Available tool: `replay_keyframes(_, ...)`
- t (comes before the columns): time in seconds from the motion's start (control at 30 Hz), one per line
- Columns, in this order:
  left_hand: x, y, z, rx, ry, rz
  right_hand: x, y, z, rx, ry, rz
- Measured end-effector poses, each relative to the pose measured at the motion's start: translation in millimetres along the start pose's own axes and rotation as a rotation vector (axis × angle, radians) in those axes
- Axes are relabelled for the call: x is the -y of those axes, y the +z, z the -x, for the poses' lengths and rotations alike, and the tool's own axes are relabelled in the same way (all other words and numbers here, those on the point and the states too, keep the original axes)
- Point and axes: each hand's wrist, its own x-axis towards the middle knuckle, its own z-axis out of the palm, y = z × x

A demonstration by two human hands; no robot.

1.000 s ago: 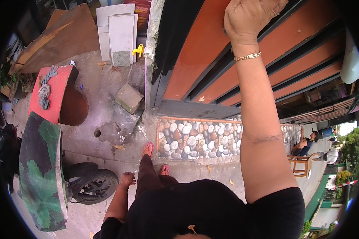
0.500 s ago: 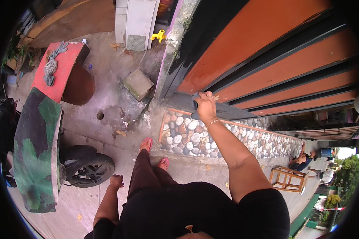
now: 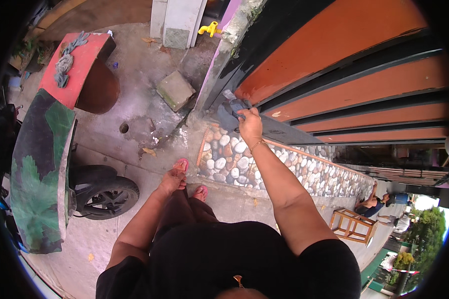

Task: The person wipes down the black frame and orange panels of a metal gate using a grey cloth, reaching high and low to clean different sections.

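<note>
Outdoors on a concrete yard, an orange-and-black slatted gate (image 3: 344, 65) is rising ahead. Right hand (image 3: 249, 124) is pressing a dark grey cloth (image 3: 230, 112), fingers closed over it, against the gate's lowest rail; cloth looks soft, crumpled. Left hand (image 3: 172, 180) is hanging loose, holding nothing, farther away.

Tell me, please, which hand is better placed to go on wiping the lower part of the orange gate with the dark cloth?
Probably the right hand: it holds the dark cloth against the foot of the orange gate, above the pebble wall. The left hand hangs empty near the knee, away from the gate.
</note>
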Motion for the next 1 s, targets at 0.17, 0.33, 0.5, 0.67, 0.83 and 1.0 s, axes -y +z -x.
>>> replay_keyframes(0.17,-54,47,17,0.083,-0.083,0.196,43,-8,80,0.116,-0.052,-0.259)
replay_keyframes(0.33,-107,99,67,0.372,0.007,0.3,47,-47,111,0.569,0.391,-1.241)
replay_keyframes(0.5,-94,114,37,0.338,0.068,0.441,8,-85,120,0.798,0.497,-1.156)
replay_keyframes(0.67,-118,140,61,0.009,0.356,0.257,13,-88,143,0.566,0.917,-1.04)
replay_keyframes(0.83,-139,157,99,0.401,0.402,-0.391,19,-60,146,0.591,0.967,-1.917)
replay_keyframes(1.0,-223,122,143,0.441,0.84,-1.191,44,-105,96,0.122,0.782,-1.618)
